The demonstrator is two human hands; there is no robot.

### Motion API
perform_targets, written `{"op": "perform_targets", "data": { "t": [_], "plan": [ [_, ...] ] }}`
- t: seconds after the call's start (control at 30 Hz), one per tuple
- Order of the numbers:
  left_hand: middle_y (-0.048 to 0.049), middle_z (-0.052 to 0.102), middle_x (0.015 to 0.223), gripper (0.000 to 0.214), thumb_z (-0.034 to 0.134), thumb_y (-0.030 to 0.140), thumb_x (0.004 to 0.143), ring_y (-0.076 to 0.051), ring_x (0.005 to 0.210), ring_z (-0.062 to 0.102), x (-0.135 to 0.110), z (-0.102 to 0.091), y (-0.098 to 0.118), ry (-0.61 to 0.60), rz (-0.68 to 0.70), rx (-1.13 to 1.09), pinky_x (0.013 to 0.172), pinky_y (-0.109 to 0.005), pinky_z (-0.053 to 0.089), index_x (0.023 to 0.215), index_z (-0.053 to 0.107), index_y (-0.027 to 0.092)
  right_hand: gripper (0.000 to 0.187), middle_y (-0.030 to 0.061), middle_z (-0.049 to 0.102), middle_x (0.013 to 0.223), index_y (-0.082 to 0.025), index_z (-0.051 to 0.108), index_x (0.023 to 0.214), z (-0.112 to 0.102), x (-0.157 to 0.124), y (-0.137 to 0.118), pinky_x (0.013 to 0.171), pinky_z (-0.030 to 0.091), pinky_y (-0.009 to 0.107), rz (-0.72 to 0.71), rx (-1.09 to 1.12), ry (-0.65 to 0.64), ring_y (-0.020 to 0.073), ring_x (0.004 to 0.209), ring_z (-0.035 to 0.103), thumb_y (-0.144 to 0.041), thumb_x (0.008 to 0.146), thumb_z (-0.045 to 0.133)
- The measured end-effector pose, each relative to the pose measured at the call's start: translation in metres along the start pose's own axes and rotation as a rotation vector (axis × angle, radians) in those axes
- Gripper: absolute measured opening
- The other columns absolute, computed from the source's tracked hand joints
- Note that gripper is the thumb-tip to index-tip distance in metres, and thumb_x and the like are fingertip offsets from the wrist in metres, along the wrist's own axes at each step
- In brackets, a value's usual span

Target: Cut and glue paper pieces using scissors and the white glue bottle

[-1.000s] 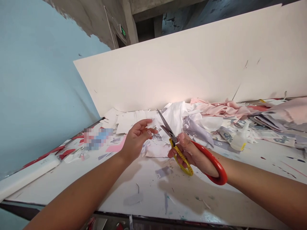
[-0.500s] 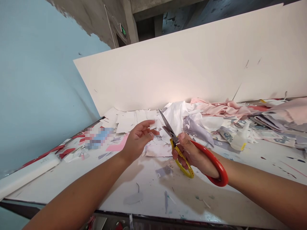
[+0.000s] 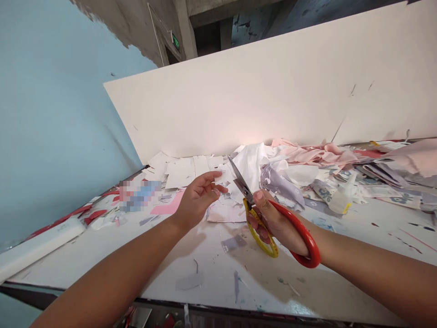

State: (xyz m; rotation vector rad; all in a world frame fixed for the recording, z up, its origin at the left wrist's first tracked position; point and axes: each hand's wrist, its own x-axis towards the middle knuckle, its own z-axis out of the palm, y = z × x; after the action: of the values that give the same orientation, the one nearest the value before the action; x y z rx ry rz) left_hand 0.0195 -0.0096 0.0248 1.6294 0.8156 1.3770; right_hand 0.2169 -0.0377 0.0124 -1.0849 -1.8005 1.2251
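Observation:
My right hand (image 3: 276, 221) grips a pair of scissors (image 3: 254, 207) with one red and one yellow handle loop, blades pointing up and away and nearly closed. My left hand (image 3: 196, 198) is just left of the blades, thumb and fingers pinched on a small white scrap (image 3: 220, 177) that sits beside the blade tips. Both hands hover above a white worktable (image 3: 218, 264).
Piles of white, pink and grey patterned fabric pieces (image 3: 307, 173) cover the back and right of the table. A tall white board (image 3: 273, 91) stands behind them. Small offcuts (image 3: 232, 243) lie below my hands. A white roll (image 3: 37, 246) lies at the left edge by a blue wall.
The scissor blades have closed a little beside the white scrap. My right hand has drifted slightly right and down; my left hand has stayed almost in place.

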Motion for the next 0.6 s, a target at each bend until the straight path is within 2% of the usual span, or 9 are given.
{"op": "perform_targets", "data": {
  "t": [0.33, 0.6],
  "plan": [
    [-0.0005, 0.062, 0.091, 0.029, 0.057, 0.019, 0.073, -0.012, 0.084, 0.059, -0.0003, 0.0001, -0.0004, -0.018, 0.007, -0.010, 0.064, -0.021, 0.043, 0.100, 0.057, 0.028, 0.056, -0.0039, 0.042, 0.052, -0.019, 0.036, 0.067, 0.0035, -0.0036, -0.0022, 0.040, 0.036, 0.023, 0.000, 0.032, 0.038, 0.0071, 0.038, 0.038, -0.073, 0.070, 0.022],
    [-0.0026, 0.061, 0.089, 0.031, 0.058, 0.021, 0.072, -0.015, 0.083, 0.060, 0.0003, 0.0009, -0.0014, -0.005, 0.018, -0.008, 0.065, -0.024, 0.043, 0.102, 0.057, 0.025, 0.050, -0.0057, 0.040, 0.051, -0.021, 0.032, 0.070, 0.0085, -0.0086, -0.0069, 0.041, 0.035, 0.022, -0.010, -0.004, 0.103, 0.0069, 0.039, 0.035, -0.070, 0.073, 0.023]
  ]
}}
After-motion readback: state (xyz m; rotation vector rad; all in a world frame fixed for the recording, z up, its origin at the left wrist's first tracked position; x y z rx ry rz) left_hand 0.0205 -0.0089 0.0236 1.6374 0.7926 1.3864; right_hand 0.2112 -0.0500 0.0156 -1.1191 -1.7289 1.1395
